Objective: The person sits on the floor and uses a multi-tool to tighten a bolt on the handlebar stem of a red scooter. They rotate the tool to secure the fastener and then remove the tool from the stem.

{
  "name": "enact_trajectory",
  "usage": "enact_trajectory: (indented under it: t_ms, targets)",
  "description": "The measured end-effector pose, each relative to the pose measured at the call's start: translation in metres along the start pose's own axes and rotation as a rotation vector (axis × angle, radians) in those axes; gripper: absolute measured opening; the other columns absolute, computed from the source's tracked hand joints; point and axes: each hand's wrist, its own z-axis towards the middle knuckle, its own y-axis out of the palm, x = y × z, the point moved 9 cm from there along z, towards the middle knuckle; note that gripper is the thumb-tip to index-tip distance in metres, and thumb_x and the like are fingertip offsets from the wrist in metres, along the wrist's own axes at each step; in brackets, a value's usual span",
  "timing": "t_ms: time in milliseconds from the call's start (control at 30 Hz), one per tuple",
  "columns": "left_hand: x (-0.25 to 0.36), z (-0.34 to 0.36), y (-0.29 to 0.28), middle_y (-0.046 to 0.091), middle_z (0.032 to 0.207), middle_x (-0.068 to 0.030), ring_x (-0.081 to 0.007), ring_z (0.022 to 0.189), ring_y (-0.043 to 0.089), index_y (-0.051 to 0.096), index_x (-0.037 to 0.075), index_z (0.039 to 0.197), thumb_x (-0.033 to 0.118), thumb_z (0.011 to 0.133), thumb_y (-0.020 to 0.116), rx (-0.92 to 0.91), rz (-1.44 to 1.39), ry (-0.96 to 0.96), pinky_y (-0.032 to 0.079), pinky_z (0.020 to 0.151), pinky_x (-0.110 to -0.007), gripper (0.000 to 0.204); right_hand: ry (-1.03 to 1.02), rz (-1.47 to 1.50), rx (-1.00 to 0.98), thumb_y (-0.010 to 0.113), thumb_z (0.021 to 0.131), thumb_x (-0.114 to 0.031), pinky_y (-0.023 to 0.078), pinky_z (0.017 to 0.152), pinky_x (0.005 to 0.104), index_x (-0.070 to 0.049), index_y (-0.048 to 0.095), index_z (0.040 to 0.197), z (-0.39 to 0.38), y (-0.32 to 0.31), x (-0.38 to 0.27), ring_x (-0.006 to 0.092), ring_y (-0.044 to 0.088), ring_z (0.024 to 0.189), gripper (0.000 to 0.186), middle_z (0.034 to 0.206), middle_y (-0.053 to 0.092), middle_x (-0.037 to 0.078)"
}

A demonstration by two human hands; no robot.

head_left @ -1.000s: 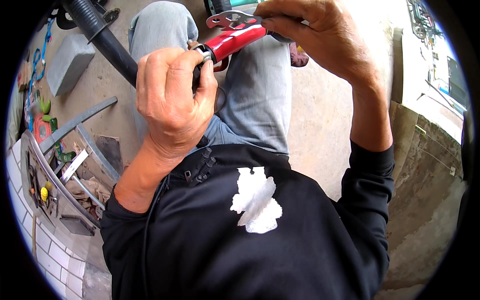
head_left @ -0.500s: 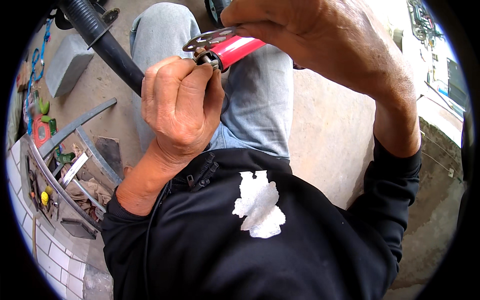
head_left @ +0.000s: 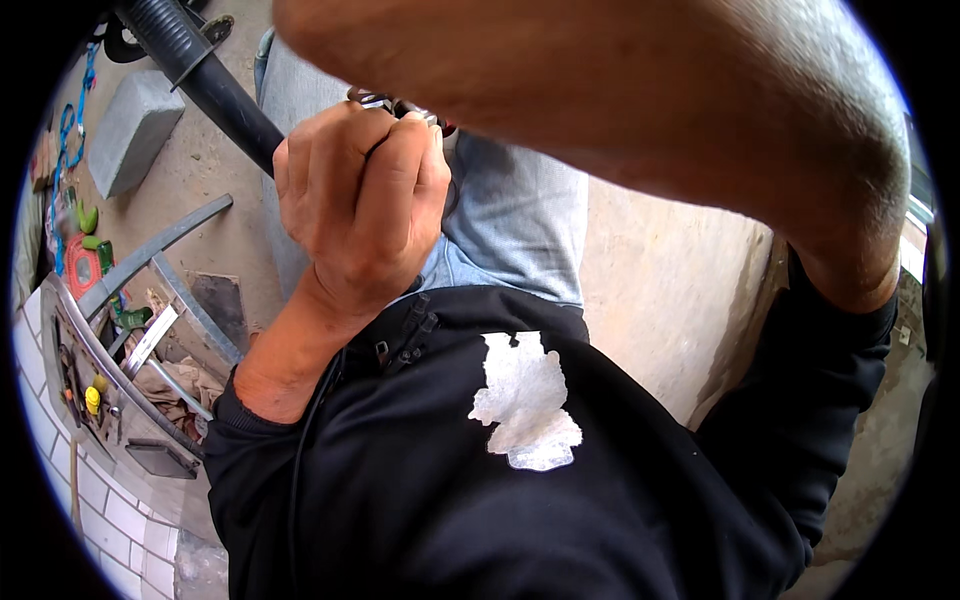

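Observation:
My left hand (head_left: 360, 200) is raised in front of my knee in light jeans (head_left: 520, 220), fingers curled tight around the metal end of a red-handled tool (head_left: 385, 100). Only a sliver of metal and a trace of red show above the knuckles. My right forearm (head_left: 620, 110) crosses the whole top of the view very close to the camera and hides the rest of the tool. The right hand itself lies beyond the upper edge. My black sweatshirt with a white patch (head_left: 525, 400) fills the lower half.
A black ribbed hose (head_left: 200, 70) runs diagonally behind my left hand. A grey block (head_left: 130, 130) lies on the concrete floor at upper left. An open metal toolbox (head_left: 100, 370) with several tools sits at left, beside red and green items (head_left: 85, 255).
Both hands have risen toward the camera. My right arm swung across the top and now hides the red handle, and the right hand has left the view. The left hand keeps its grip.

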Motion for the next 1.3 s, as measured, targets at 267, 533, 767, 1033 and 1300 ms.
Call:
enact_trajectory:
  t_ms: [267,533,767,1033,1300]
  targets:
    - [-0.002,-0.002,0.002,0.059,0.088,-0.0020,-0.0218,0.082,0.060,0.066,0.008,0.088,0.001,0.067,0.079,0.004,-0.014,0.018,0.045,0.073,-0.034,0.026,0.033,-0.026,-0.059,0.056,0.088,-0.006,0.050,0.062,0.0376,-0.003,0.062,0.081,0.006,0.001,0.005,0.0289,0.062,0.067,0.010,0.069,0.059,0.014]
    - [-0.003,-0.001,0.003,0.059,0.087,-0.0029,-0.0220,0.082,0.061,0.069,0.006,0.091,0.001,0.065,0.081,0.003,-0.091,0.016,0.045,0.071,-0.034,0.030,0.215,-0.035,-0.130,0.056,0.088,-0.006,0.050,0.063,0.0385,-0.003,0.062,0.080,-0.007,0.010,0.033,0.0299,0.063,0.068,0.011,0.069,0.059,0.014]
    - [-0.002,-0.002,0.004,0.059,0.088,-0.0029,-0.0225,0.082,0.061,0.067,0.006,0.088,-0.003,0.063,0.080,0.001,-0.064,0.003,0.047,0.071,-0.034,0.030,0.432,0.366,0.306,0.064,0.090,-0.008,0.052,0.065,0.0342,-0.003,0.061,0.081,-0.033,0.016,0.059,0.0263,0.065,0.072,0.010,0.074,0.063,0.013]
    - [-0.002,0.000,0.005,0.057,0.089,-0.0050,-0.0237,0.080,0.059,0.066,0.005,0.087,-0.005,0.064,0.079,-0.017,-0.123,-0.014,0.049,0.070,-0.035,0.029,0.691,1.597,0.792,0.066,0.095,-0.004,0.053,0.070,0.0241,-0.002,0.060,0.112,-0.096,0.098,0.059,0.0092,0.065,0.081,0.018,0.091,0.069,0.004]
    - [0.002,-0.001,0.003,0.056,0.087,-0.0055,-0.0236,0.079,0.058,0.067,0.004,0.087,-0.006,0.063,0.079,-0.004,-0.128,-0.002,0.049,0.068,-0.034,0.029,0.532,0.527,0.441,0.072,0.083,-0.008,0.053,0.061,0.0324,-0.006,0.073,0.097,-0.068,0.016,0.042,0.0246,0.068,0.070,0.013,0.077,0.067,0.010]
